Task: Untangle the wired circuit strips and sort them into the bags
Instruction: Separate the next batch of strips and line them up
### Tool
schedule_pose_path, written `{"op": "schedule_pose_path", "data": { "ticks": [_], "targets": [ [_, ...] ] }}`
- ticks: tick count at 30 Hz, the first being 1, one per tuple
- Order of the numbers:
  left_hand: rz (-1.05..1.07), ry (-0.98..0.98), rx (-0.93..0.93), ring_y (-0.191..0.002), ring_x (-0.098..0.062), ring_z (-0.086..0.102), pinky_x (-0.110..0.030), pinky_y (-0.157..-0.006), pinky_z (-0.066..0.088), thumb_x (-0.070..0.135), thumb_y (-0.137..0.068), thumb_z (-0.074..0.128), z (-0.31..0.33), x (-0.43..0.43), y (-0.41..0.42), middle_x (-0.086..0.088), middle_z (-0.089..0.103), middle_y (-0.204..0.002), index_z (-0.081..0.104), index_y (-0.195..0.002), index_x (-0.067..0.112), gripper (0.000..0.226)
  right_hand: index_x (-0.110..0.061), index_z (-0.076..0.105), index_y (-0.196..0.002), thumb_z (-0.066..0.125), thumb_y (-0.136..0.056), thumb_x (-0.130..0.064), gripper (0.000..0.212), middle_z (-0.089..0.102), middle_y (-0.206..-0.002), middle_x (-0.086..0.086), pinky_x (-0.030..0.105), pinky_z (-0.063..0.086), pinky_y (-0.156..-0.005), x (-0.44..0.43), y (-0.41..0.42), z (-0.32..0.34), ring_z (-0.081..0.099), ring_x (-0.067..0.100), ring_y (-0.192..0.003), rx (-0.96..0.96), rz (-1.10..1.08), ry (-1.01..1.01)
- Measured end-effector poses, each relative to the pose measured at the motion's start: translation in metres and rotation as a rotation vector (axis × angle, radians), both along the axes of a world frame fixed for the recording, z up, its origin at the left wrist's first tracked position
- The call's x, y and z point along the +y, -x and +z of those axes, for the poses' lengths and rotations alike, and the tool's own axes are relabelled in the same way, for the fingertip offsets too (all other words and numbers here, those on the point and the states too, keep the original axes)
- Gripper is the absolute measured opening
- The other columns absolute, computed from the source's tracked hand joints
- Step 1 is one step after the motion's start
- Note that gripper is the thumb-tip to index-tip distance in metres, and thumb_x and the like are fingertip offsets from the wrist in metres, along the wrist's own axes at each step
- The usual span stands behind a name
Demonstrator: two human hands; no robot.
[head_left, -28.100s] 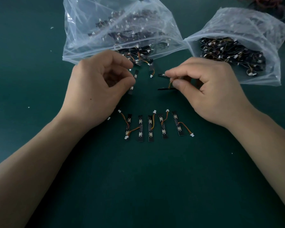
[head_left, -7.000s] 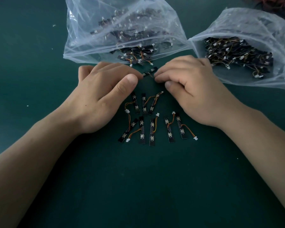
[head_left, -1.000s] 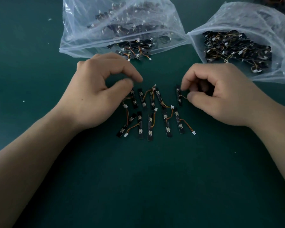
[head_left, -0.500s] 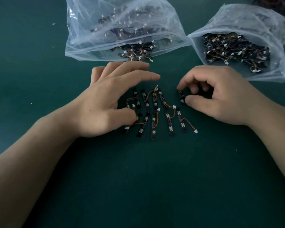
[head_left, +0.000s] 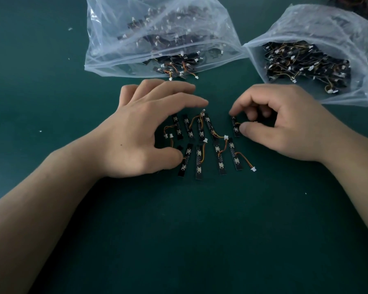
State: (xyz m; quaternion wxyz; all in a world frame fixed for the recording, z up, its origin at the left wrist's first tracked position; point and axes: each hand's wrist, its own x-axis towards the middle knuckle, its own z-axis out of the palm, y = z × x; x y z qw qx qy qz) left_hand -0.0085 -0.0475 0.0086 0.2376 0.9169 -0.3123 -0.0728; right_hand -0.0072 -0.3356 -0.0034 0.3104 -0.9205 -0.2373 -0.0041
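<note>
Taking the loose strips as the centre of the dial, two clear plastic bags lie at the far side of the green mat (head_left: 179,240). The first bag (head_left: 115,22) sits at 11 to 12 o'clock, its mouth facing 6. It holds a heap of black wired strips (head_left: 174,64), a few of them spilling out at the mouth. The second bag (head_left: 317,24) sits at 2 o'clock, mouth also open toward the person. It holds a denser tangled pile (head_left: 302,62) of the same black boards with orange wires and white plugs. The two bags touch at about 1 o'clock.

Between the hands, the sorted strips lie flat on the mat in two rows. The upper row (head_left: 189,128) is just past the lower row (head_left: 200,160).

The left hand (head_left: 140,132) is spread, with fingers straight over the upper row. Its thumb presses at the 9 o'clock end of the lower row. The right hand (head_left: 289,128) is curled, forefinger and thumb pinching a lone strip (head_left: 235,128) at the 3 o'clock end of the upper row.

The mat runs bare from 4 through 6 to 8 o'clock, apart from the forearms. At 9 o'clock only small white flecks lie on it. The bags close off 11 to 2, with a narrow gap between their mouths and the fingertips.
</note>
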Motion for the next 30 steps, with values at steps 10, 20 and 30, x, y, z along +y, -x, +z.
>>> {"op": "schedule_pose_path", "data": {
  "ticks": [10, 20, 30],
  "targets": [
    [0.007, 0.048, 0.070, -0.154, -0.007, 0.014, -0.047, -0.123, 0.009, 0.037, -0.053, 0.052, 0.0068, -0.0008, 0.0022, 0.020, 0.030, -0.162, 0.046, -0.150, 0.043, 0.097, -0.035, 0.072, -0.102, 0.071, -0.081, -0.032, 0.022, 0.058, -0.080, -0.011, 0.032, 0.043, -0.065, -0.0010, -0.0004, -0.0009, 0.052, 0.017, -0.072, 0.002, 0.002, -0.004],
    [-0.027, -0.042, 0.035, -0.155, -0.009, 0.011, -0.044, -0.122, 0.008, 0.050, -0.052, 0.045, 0.0041, -0.0012, 0.0013, 0.019, 0.024, -0.166, 0.040, -0.153, 0.046, 0.101, -0.035, 0.072, -0.102, 0.070, -0.080, -0.031, 0.023, 0.058, -0.083, -0.013, 0.031, 0.042, -0.066, -0.0013, -0.0007, -0.0015, 0.051, 0.017, -0.072, 0.006, 0.001, -0.007],
    [-0.028, -0.028, 0.023, -0.154, -0.009, 0.013, -0.042, -0.123, 0.007, 0.052, -0.059, 0.045, 0.0045, -0.0024, 0.0020, 0.020, 0.026, -0.165, 0.044, -0.151, 0.047, 0.092, -0.035, 0.072, -0.103, 0.070, -0.081, -0.031, 0.022, 0.058, -0.082, -0.012, 0.033, 0.042, -0.065, -0.0016, -0.0005, -0.0017, 0.051, 0.018, -0.071, 0.001, 0.002, -0.004]
  ]
}}
